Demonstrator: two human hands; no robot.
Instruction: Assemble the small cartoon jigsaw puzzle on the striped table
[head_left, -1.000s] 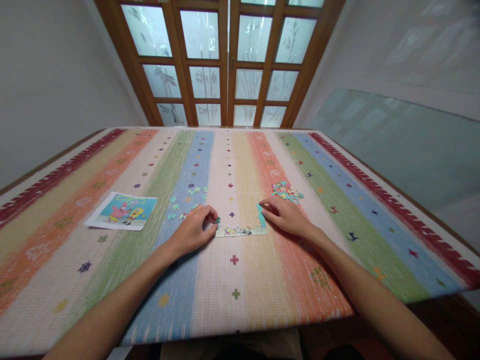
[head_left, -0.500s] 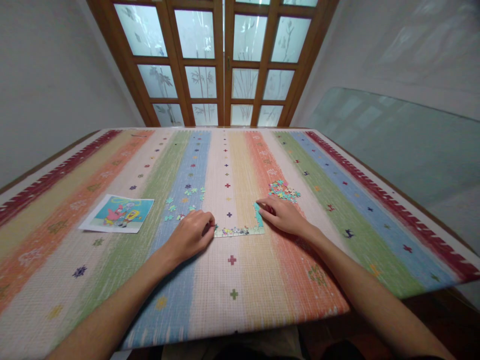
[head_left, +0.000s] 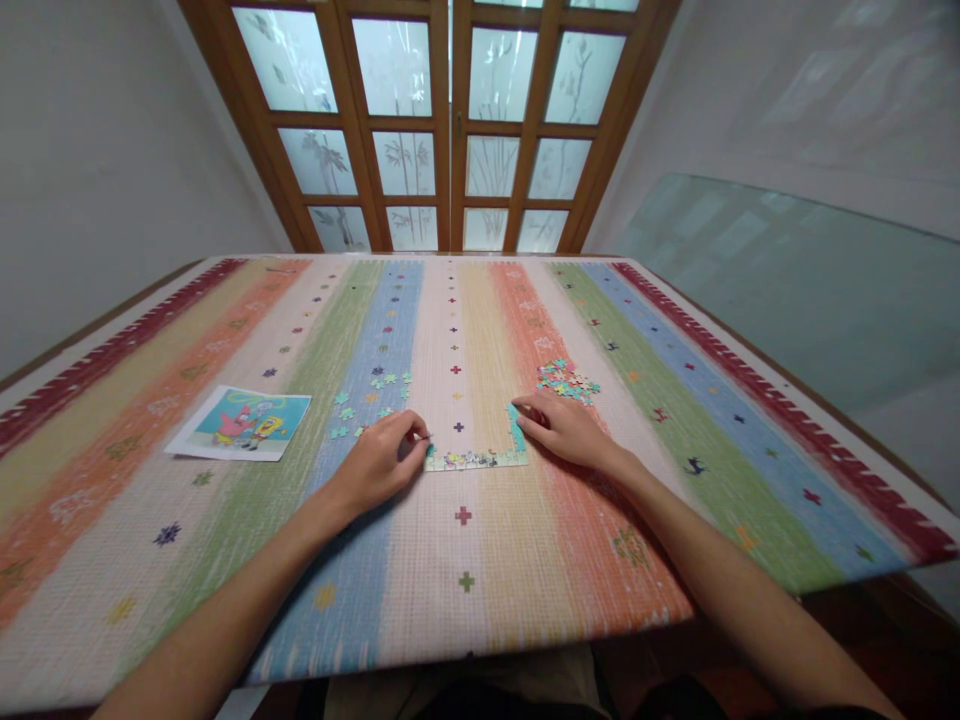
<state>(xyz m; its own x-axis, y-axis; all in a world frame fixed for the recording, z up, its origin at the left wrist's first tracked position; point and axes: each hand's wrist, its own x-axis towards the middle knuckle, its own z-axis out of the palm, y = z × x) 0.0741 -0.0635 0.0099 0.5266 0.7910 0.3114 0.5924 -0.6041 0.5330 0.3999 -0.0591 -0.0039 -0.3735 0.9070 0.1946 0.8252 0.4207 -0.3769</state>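
At the left end of a joined puzzle strip (head_left: 476, 461), left hand (head_left: 381, 456) curled, thumb and fingertips close together beside a teal piece (head_left: 430, 451); whether it is pinched, I cannot tell. Right hand (head_left: 562, 428) rests with fingertips at the far end of a teal side column (head_left: 517, 432), perhaps to steady it; its grip is too small to make out. Strip lies between the hands, column running away from its right end: an L, probably kept central for both hands' reach. Just beyond left hand, loose pieces (head_left: 389, 379) spread apart, likely for easy viewing. Just beyond right hand, a mixed heap (head_left: 568, 381). Farther out, left of left hand, picture sheet (head_left: 251, 425) face up, presumably for reference. Striped cloth (head_left: 517, 560) covers the desk.
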